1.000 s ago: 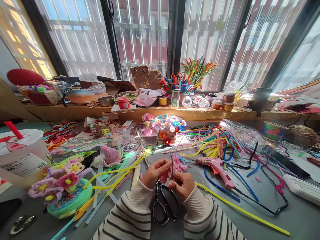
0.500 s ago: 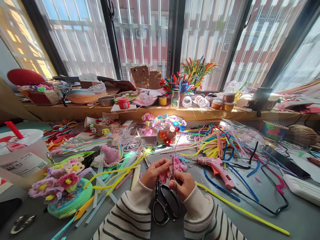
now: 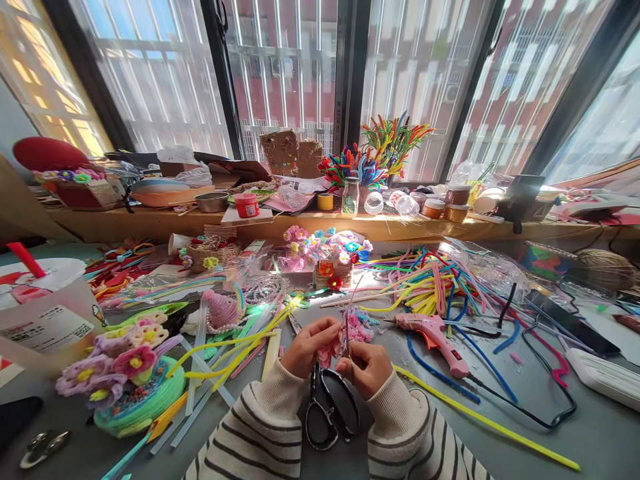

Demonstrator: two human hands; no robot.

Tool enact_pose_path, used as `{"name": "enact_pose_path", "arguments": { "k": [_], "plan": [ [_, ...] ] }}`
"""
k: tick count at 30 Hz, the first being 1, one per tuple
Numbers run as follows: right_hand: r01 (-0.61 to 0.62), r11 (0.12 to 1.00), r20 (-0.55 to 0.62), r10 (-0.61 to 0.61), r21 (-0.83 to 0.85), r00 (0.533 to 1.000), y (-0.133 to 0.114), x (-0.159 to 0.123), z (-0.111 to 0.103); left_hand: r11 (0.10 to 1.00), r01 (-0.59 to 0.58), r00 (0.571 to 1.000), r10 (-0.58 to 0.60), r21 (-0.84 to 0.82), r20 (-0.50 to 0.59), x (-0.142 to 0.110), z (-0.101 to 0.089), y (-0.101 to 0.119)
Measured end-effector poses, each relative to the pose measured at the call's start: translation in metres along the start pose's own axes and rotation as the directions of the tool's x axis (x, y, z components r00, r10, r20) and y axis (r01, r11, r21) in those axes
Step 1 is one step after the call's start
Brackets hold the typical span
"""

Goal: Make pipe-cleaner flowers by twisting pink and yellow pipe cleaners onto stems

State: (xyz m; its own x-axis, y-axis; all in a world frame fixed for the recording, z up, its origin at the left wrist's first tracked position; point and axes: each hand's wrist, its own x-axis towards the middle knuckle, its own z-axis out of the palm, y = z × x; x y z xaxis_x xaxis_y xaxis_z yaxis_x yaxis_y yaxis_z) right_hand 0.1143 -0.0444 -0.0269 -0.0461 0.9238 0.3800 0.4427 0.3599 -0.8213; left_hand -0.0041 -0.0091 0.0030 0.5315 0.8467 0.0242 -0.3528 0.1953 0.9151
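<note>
My left hand (image 3: 313, 347) is closed, pinching a small pink fuzzy piece (image 3: 326, 355) that looks like pipe cleaner. My right hand (image 3: 369, 370) is closed just beside it, thumb and fingers round the lower end of a thin, upright, wire-like strand (image 3: 349, 317). The strand rises between both hands and curves at its top; where it joins the pink piece is hidden by the fingers. Below the hands lie scissors with black handles (image 3: 321, 417), their blades hidden. Just beyond the fingers sits a heap of pink fuzzy scraps (image 3: 359, 327).
A pink glue gun (image 3: 435, 337) with its cord lies at the right, near a yellow pipe cleaner (image 3: 490, 417). Bundled pipe cleaners (image 3: 430, 290) spread behind. Fuzzy flowers on a green base (image 3: 143, 393) and a drink cup (image 3: 45, 320) stand left. A flower basket (image 3: 330, 272) is at the back.
The strand between my hands has shifted slightly, and its top now bends further over to the right. Both hands stay almost in place, still closed.
</note>
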Motion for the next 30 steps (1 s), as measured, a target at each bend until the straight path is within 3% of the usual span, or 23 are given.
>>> {"name": "enact_pose_path", "arguments": {
  "k": [4,7,13,17,24,30],
  "plan": [
    [-0.015,0.999,-0.052,0.013,-0.03,0.999,0.002,0.001,-0.001,1.0,0.01,1.0,-0.01,0.014,0.004,-0.001,0.001,0.001],
    [-0.013,0.999,-0.071,0.01,-0.043,0.997,0.007,0.001,-0.001,0.999,-0.009,0.999,0.012,0.05,-0.053,-0.001,0.002,0.002],
    [-0.031,0.994,0.019,0.033,-0.102,0.999,0.005,0.001,-0.001,0.98,-0.066,0.981,0.098,0.189,-0.167,0.0,0.0,0.002],
    [-0.02,0.993,0.086,0.03,-0.12,0.996,-0.005,0.0,-0.002,0.973,-0.055,0.984,0.091,0.225,-0.151,0.001,-0.003,0.0],
    [-0.021,0.987,0.088,0.035,-0.157,0.995,-0.01,0.0,-0.004,0.966,-0.052,0.994,0.075,0.254,-0.082,0.002,-0.006,-0.001],
    [-0.025,0.974,-0.056,0.013,-0.225,0.998,-0.003,0.001,-0.002,0.964,-0.07,0.994,0.089,0.257,-0.063,0.003,-0.006,-0.002]
  ]
}}
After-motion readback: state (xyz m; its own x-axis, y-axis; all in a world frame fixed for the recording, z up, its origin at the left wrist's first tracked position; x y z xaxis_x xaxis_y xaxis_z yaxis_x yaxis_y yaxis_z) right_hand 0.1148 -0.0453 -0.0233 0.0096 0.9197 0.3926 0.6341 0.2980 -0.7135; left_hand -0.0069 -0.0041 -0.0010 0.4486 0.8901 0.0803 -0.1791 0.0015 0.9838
